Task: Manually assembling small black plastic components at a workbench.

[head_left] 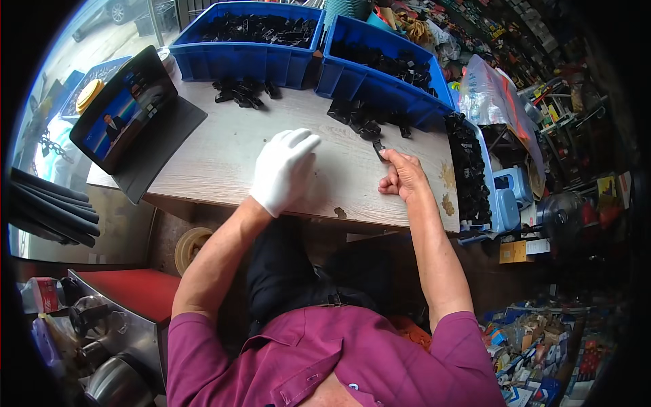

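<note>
The bare right hand (401, 173) pinches one black clip (377, 147) near the table's (224, 156) far edge; the gloved left hand (285, 169) rests loosely curled, holding nothing. Loose clips (366, 119) remain; blue bins (244, 57) are partly filled.

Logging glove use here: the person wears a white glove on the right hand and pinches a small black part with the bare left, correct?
Sides are swapped. The head view shows the white glove on the left hand; the bare right hand pinches the small black part.
</note>
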The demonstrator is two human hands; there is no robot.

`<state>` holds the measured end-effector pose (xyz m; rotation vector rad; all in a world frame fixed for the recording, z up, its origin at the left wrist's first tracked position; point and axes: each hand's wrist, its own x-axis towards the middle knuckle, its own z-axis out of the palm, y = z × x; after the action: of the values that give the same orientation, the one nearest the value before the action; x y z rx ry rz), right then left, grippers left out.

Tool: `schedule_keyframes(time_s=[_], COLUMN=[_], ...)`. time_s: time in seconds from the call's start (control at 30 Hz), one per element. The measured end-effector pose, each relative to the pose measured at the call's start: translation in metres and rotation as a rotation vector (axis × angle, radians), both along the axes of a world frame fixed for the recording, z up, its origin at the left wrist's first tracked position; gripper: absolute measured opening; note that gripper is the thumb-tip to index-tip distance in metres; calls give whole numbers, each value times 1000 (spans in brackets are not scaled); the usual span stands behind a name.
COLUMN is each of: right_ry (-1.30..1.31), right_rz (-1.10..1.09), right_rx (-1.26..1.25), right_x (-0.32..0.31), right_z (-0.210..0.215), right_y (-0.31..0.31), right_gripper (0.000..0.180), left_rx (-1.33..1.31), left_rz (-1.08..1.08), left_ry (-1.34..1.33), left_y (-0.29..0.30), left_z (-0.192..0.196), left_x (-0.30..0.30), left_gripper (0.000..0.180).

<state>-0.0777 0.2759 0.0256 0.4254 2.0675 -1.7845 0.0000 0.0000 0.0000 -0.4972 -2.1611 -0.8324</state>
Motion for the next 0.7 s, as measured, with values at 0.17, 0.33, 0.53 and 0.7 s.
schedule_keyframes(time_s=[0.17,0.33,0.53,0.7], right_ry=[-22,15,73,113], right_rz=[165,204,143,55], right_rx=[-14,-5,82,119], right_x=[17,21,27,30], right_z=[4,2,-1,-5], right_y=[-11,-16,-24,-33], right_gripper=[33,33,37,42], left_rx=[29,-78,-171,-180], left_rz=[-134,-181,-51,-24], left_ry=[-97,-124,-140,-163], left_y=[61,73,76,72], left_z=[-7,-20,-22,-20], left_x=[-19,-48,-43,-39], left_gripper=[31,13,9,11])
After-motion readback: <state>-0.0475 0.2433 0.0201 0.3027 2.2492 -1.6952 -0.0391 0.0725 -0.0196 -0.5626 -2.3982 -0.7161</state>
